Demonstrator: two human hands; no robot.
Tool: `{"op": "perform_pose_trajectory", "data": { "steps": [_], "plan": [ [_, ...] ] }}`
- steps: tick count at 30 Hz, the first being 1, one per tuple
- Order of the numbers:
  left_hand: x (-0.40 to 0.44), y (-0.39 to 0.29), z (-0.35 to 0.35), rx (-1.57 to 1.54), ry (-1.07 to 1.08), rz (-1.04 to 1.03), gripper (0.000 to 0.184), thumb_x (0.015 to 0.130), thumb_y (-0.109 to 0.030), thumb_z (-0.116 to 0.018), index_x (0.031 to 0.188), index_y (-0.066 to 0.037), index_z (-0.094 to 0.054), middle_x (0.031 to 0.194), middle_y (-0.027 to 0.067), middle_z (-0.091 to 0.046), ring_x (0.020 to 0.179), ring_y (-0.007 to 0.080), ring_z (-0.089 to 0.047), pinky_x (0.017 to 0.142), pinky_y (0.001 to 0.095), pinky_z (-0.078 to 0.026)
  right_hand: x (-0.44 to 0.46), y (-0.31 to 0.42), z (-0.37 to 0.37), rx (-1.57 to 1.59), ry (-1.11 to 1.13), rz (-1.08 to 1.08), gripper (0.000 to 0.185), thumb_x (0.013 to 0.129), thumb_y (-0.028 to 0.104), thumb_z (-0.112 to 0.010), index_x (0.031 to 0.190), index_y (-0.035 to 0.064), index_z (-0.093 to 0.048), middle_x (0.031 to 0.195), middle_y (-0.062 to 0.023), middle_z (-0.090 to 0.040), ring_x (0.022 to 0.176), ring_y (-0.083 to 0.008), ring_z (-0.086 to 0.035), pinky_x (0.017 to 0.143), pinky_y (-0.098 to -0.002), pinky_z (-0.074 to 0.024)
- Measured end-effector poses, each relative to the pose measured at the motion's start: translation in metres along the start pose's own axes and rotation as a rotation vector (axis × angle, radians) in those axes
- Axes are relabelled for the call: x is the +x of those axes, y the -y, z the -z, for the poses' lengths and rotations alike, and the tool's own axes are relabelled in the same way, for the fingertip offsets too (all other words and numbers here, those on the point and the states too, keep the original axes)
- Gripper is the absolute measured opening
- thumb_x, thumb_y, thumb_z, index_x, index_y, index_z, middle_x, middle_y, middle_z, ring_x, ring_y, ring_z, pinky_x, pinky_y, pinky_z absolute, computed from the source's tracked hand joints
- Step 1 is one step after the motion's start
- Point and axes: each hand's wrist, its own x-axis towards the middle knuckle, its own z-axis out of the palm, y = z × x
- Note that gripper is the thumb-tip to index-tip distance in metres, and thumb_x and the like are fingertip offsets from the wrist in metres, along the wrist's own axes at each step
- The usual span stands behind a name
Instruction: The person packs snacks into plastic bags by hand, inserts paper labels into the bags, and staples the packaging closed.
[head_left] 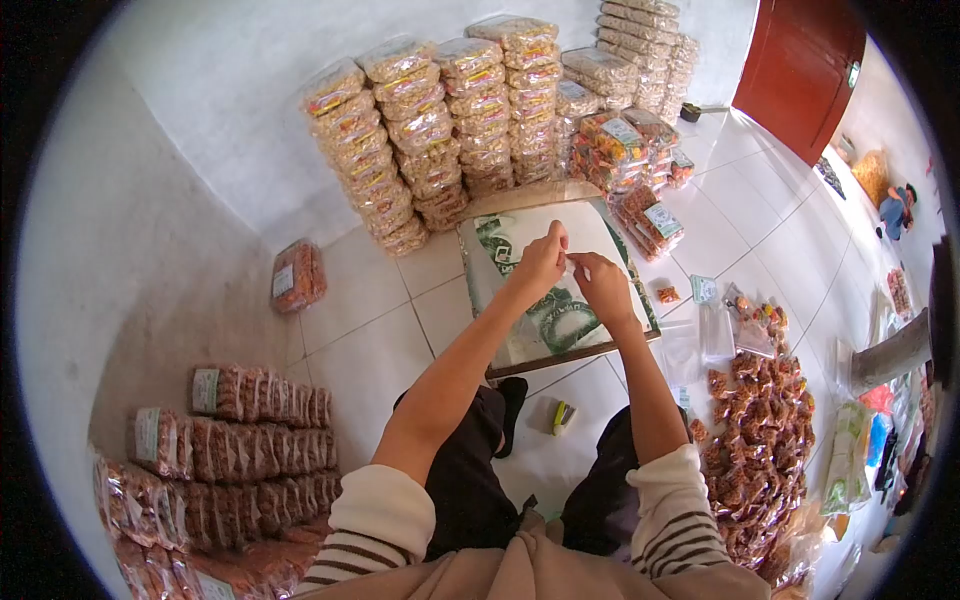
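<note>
My left hand and my right hand are close together above a low board or small table with a green and white printed cover. The fingers of both hands are closed in a pinch. Whatever they hold, if anything, is too small to make out. On the floor between my feet lies what looks like a green and black stapler. To the right of the board are a small snack packet, a printed label and clear plastic bags.
Tall stacks of packed snacks line the wall ahead. A pile of small brown packets lies at right, with long filled packs at left. One pack lies near the left wall. A red door stands at far right.
</note>
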Motion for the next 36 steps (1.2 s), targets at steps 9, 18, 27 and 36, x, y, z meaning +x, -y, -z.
{"op": "perform_pose_trajectory", "data": {
  "steps": [9,18,27,36],
  "plan": [
    [0.020,-0.037,0.043,0.127,-0.441,-0.219,0.022,0.073,0.011,-0.047,0.089,-0.003,-0.042,0.091,0.0148,-0.046,0.073,0.0313,-0.054,0.058,0.0374,-0.042,0.026,0.006,0.045,-0.167,-0.534,0.028,0.031,0.074,-0.005,-0.048,0.100,0.0091,-0.059,0.099,-0.0150,-0.057,0.084,-0.0296,-0.058,0.069,-0.0381,-0.0485],
    [-0.030,0.062,-0.028,0.085,0.061,-0.183,0.027,0.080,0.001,-0.041,0.105,-0.002,-0.049,0.113,0.0122,-0.045,0.103,0.0272,-0.049,0.086,0.0326,-0.043,-0.014,-0.069,-0.004,-0.060,-0.168,0.148,0.035,0.069,-0.013,-0.040,0.099,0.0034,-0.049,0.110,-0.0157,-0.045,0.101,-0.0341,-0.049,0.082,-0.0399,-0.0429],
    [-0.111,0.113,-0.112,0.709,0.463,-0.077,0.039,0.081,-0.017,-0.050,0.116,-0.003,-0.042,0.130,0.0144,-0.034,0.119,0.0303,-0.036,0.093,0.0463,-0.037,-0.071,-0.147,-0.075,-0.148,0.492,-0.146,0.031,0.072,-0.007,-0.048,0.100,0.0050,-0.052,0.111,-0.0129,-0.047,0.109,-0.0294,-0.044,0.089,-0.0371,-0.0388],
    [-0.043,0.013,-0.161,0.997,0.679,0.356,0.071,0.069,-0.047,-0.063,0.124,-0.008,-0.041,0.135,0.0177,-0.026,0.126,0.0458,-0.010,0.088,0.0744,-0.008,-0.102,-0.169,0.004,-0.113,0.532,-0.325,0.048,0.074,0.034,-0.064,0.113,0.0096,-0.050,0.113,-0.0161,-0.051,0.102,-0.0319,-0.051,0.085,-0.0398,-0.0431]
  ]
}}
